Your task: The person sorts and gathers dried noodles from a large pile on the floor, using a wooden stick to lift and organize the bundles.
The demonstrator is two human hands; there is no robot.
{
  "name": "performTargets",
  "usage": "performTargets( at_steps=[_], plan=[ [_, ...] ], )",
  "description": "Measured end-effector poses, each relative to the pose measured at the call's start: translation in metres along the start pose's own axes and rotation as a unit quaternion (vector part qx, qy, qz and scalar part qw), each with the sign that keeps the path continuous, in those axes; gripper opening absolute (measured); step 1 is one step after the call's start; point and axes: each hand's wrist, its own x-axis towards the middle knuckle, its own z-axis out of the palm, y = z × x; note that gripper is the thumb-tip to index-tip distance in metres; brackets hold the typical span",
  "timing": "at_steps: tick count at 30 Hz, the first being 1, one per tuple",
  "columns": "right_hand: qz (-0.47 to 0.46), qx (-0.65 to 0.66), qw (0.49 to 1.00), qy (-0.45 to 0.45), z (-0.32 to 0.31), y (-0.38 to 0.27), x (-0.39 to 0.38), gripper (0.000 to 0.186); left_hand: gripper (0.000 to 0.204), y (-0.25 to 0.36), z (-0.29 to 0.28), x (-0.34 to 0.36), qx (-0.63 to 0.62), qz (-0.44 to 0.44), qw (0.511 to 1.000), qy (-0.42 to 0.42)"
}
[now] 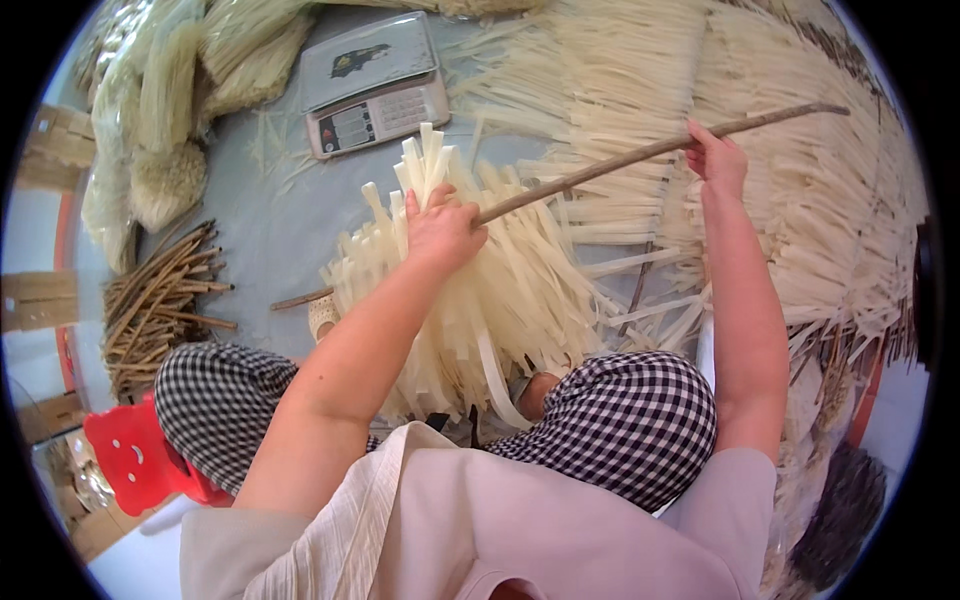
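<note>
A long brown wooden stick [590, 172] slants up to the right across the work. My right hand [716, 160] pinches it towards its far end. Its lower end reaches my left hand [443, 232], which is closed around it among pale, flat strips [430, 165]; some strips poke up beyond the fingers. Below and around my left hand, a thick spread of the same cream strips [490, 290] hangs down towards my knees. Another stick [302, 298] juts out at the left side of this spread. My left palm and the exact hold on the strips are hidden.
A weighing scale [375, 85] stands at the back. Bundles of pale strips [165, 100] lie at back left, above a pile of short sticks [160, 300]. Rows of strips [620, 120] cover the right side. A red stool [140, 455] is at lower left.
</note>
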Motion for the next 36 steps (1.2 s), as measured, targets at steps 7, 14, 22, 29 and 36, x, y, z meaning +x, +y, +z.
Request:
performTargets(
  at_steps=[7,14,22,29,36],
  plan=[
    [-0.041,0.066,0.996,-0.033,-0.005,-0.043,-0.05,0.019,0.02,-0.019,-0.024,-0.037,-0.02,0.028,0.998,0.053],
    [0.132,0.099,0.944,-0.287,0.022,-0.032,-0.179,0.014,0.013,-0.043,-0.014,-0.077,-0.08,0.057,0.99,0.099],
    [-0.055,0.141,0.968,-0.199,0.051,-0.027,-0.231,0.014,0.015,-0.041,-0.03,-0.091,-0.075,0.078,0.976,0.188],
    [-0.08,0.14,0.979,-0.127,0.044,-0.049,-0.193,0.013,0.02,-0.032,-0.055,-0.09,-0.055,0.044,0.991,0.115],
    [-0.092,0.138,0.986,-0.036,0.006,-0.058,-0.139,0.012,0.024,-0.045,-0.043,-0.089,-0.014,0.048,0.995,0.086]
  ],
)
